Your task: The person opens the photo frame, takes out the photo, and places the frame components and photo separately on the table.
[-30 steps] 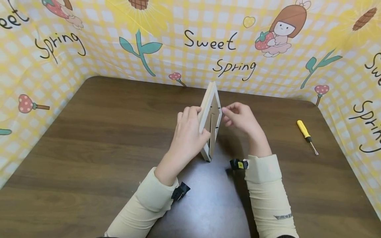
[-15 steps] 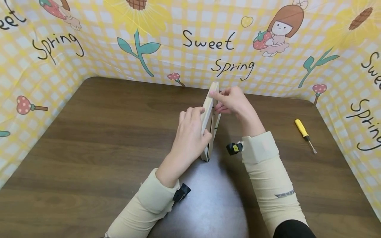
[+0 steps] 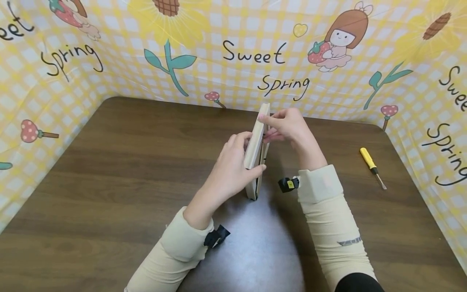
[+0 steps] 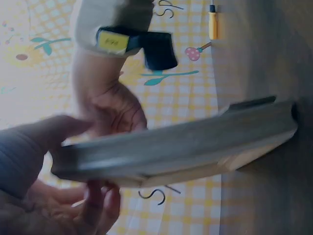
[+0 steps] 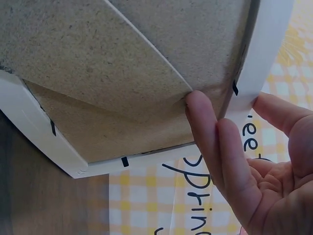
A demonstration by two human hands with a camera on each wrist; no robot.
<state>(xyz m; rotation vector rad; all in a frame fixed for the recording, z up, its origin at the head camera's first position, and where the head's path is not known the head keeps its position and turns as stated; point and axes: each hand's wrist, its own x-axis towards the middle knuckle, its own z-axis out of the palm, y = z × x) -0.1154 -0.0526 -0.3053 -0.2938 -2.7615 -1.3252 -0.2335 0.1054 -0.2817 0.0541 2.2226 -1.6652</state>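
A white picture frame (image 3: 255,142) stands on edge on the table, nearly edge-on in the head view, its back facing right. My left hand (image 3: 230,168) holds its near side, thumb toward the back and fingers on the other face. With my right hand (image 3: 290,125) I hold it higher up, the thumb at the frame's outer edge. In the right wrist view, fingertips (image 5: 200,105) touch the corner of the brown stand leg (image 5: 98,63), which lies over the backing board (image 5: 210,44). Small black tabs (image 5: 124,161) line the frame's inner edge. The frame's front is mostly hidden.
A yellow-handled screwdriver (image 3: 369,160) lies on the dark wooden table (image 3: 127,182), off to the right. Yellow checked cloth (image 3: 237,24) with printed flowers and words walls the table at the back and both sides.
My right hand has moved from beside the frame's right edge up and left onto its upper part. The frame has turned more edge-on, and my left thumb has shifted right.
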